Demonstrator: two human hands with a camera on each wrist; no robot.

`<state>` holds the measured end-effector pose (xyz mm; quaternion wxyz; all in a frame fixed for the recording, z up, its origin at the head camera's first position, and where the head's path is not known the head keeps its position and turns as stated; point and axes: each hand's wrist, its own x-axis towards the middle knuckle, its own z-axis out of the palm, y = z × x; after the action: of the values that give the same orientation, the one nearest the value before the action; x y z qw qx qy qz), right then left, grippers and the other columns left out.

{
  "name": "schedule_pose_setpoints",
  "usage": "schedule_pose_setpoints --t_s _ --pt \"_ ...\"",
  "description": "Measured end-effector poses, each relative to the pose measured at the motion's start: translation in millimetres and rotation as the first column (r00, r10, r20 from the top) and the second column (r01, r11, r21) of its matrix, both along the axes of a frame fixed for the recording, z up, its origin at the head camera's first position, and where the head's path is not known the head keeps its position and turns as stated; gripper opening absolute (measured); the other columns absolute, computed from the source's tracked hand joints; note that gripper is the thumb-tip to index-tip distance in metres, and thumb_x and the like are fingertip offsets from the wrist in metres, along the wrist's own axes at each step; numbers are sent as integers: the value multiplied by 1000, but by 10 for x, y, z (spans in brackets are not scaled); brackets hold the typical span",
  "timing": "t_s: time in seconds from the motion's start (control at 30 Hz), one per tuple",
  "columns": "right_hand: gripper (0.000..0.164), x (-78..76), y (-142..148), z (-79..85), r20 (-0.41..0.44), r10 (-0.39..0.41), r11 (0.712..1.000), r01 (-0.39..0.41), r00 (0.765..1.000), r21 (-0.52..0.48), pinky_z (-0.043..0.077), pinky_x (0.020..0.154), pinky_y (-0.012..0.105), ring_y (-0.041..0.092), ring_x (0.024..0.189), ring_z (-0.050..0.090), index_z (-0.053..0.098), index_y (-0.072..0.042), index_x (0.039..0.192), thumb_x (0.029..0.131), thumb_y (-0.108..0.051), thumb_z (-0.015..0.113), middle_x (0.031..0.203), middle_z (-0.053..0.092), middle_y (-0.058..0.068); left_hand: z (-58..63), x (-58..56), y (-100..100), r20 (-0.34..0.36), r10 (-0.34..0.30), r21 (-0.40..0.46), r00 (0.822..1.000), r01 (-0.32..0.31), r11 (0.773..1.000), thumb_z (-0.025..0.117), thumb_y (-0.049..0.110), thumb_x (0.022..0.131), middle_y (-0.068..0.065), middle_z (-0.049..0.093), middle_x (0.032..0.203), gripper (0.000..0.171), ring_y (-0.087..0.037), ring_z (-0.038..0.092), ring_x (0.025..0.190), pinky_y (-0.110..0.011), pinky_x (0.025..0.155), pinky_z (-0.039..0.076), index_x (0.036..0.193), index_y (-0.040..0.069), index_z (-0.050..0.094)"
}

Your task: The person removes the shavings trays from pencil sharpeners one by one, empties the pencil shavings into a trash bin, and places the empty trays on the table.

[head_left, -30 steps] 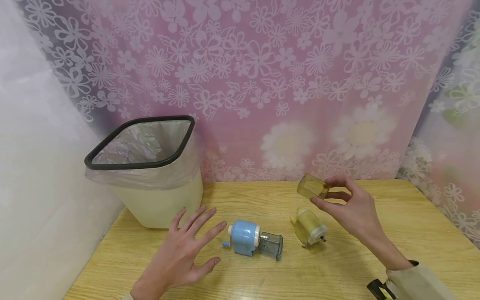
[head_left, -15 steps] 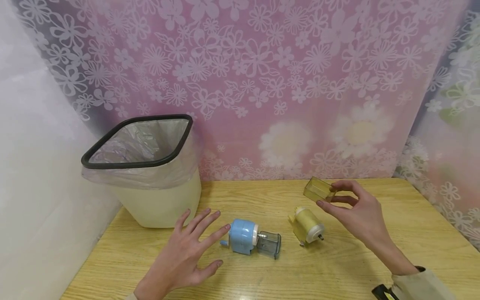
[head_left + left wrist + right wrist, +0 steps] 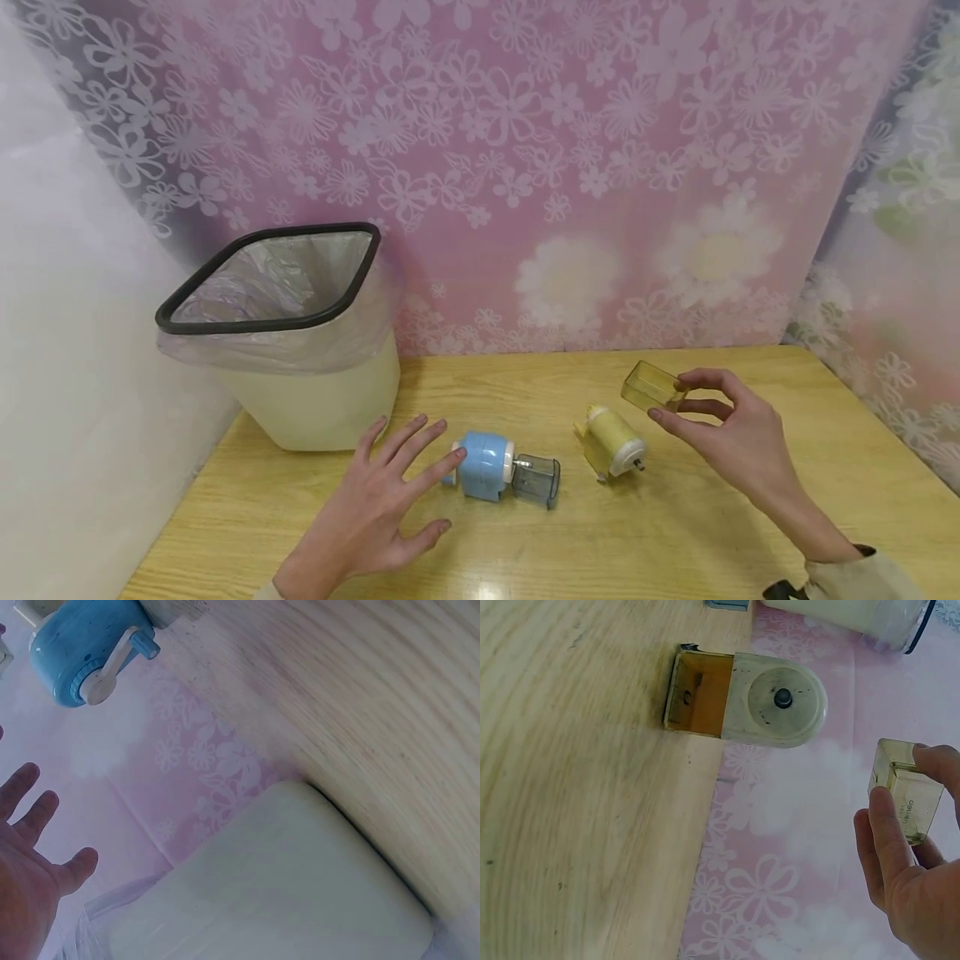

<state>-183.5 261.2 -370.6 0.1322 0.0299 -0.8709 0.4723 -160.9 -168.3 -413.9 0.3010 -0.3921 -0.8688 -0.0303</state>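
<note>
My right hand (image 3: 738,429) pinches a see-through yellow shavings drawer (image 3: 651,387) between thumb and fingers, raised above the table. Below and left of it, the yellow pencil sharpener (image 3: 613,442) sits on the table. In the right wrist view the yellow sharpener's drawer slot (image 3: 699,694) gapes with no drawer inside. My left hand (image 3: 371,500) is spread with straight fingers, its index fingertip at the left end of a blue pencil sharpener (image 3: 483,467). That sharpener's smoky drawer (image 3: 536,480) sticks out to its right. A crank handle (image 3: 112,667) shows on the blue sharpener in the left wrist view.
A pale waste bin (image 3: 337,408) with a black rim and plastic liner stands at the table's back left. A pink flowered curtain (image 3: 480,167) hangs behind the wooden table (image 3: 525,558), and a white sheet covers the left side.
My right hand has moved to the right with the yellow drawer. My left hand has shifted slightly right, toward the blue sharpener. The camera view has drifted a little.
</note>
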Motion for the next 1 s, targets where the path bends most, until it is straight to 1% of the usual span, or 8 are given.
schedule_pose_setpoints --t_s 0.1,0.27,0.33,0.5,0.6,0.73,0.93,1.0 --pt "54 0 35 -1 19 2 1000 -2 1000 -2 58 66 22 -16 89 66 55 -12 131 89 -33 81 116 55 -24 1 -4 8 -4 -5 -1 1000 5 1000 66 59 86 -5 44 160 73 -32 47 143 -69 106 36 151 29 51" --pt "54 18 112 -25 33 -19 1000 19 999 8 58 65 21 -17 87 66 56 -12 131 88 -33 81 115 54 -26 5 -18 40 -1 -22 -3 1000 22 1000 72 58 82 -5 42 162 80 -32 47 144 -69 105 38 153 29 49" --pt "53 38 146 -49 35 -29 999 28 999 20 58 65 21 -18 87 65 57 -12 130 88 -33 82 114 54 -28 -1 -20 53 -2 -25 -7 1000 25 1000 72 58 82 -5 42 162 81 -31 48 143 -69 105 39 154 30 48" --pt "54 98 242 -134 111 -40 999 37 993 26 57 66 22 -19 87 65 55 -13 129 88 -35 81 113 52 -30 -33 1 89 8 -33 -18 999 33 999 72 59 81 -4 42 162 82 -31 48 143 -67 104 42 154 31 47" --pt "56 106 294 -182 158 -45 998 39 986 41 57 66 22 -19 86 65 53 -13 130 88 -39 80 111 50 -33 -44 11 101 30 -21 -35 999 22 999 70 59 82 -4 42 162 81 -31 47 144 -66 105 43 154 32 46" --pt "61 116 350 -239 183 -41 997 28 982 75 57 66 22 -19 85 64 52 -11 132 88 -42 80 110 49 -35 -73 31 109 48 -7 -53 999 10 999 68 60 84 -4 43 162 79 -29 46 146 -63 106 44 154 34 44" --pt "65 131 425 -347 234 -37 993 9 971 122 57 66 23 -17 86 66 51 -11 134 88 -47 78 107 49 -38 -101 38 130 62 -28 -62 998 32 998 70 59 83 -5 42 162 80 -29 44 148 -61 108 43 154 33 44" --pt "66 131 451 -379 254 -40 990 3 966 142 57 67 24 -17 85 66 51 -10 134 88 -49 78 109 51 -34 -103 40 133 60 -30 -68 998 34 997 71 59 83 -6 41 163 81 -30 43 148 -62 107 44 155 33 44"
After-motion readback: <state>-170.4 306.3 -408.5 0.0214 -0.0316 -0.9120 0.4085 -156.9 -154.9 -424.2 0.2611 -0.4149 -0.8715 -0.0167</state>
